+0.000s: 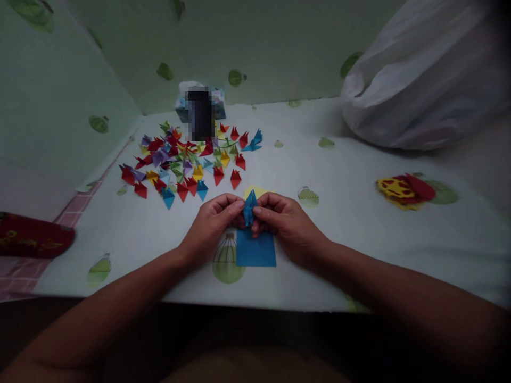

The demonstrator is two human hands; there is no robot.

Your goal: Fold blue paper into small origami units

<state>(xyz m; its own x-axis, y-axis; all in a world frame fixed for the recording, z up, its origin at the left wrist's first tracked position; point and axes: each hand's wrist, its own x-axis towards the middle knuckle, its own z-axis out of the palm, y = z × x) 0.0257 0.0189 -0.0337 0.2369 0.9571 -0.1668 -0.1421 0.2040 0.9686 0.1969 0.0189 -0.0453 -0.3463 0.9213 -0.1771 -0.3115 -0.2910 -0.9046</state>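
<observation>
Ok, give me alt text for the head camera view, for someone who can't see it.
Two bare hands, left hand and right hand, pinch a small folded blue paper piece between their fingertips above a flat blue paper square on a white patterned table. Behind them lies a pile of folded coloured paper pieces; a white plastic bag sits at the far right.
</observation>
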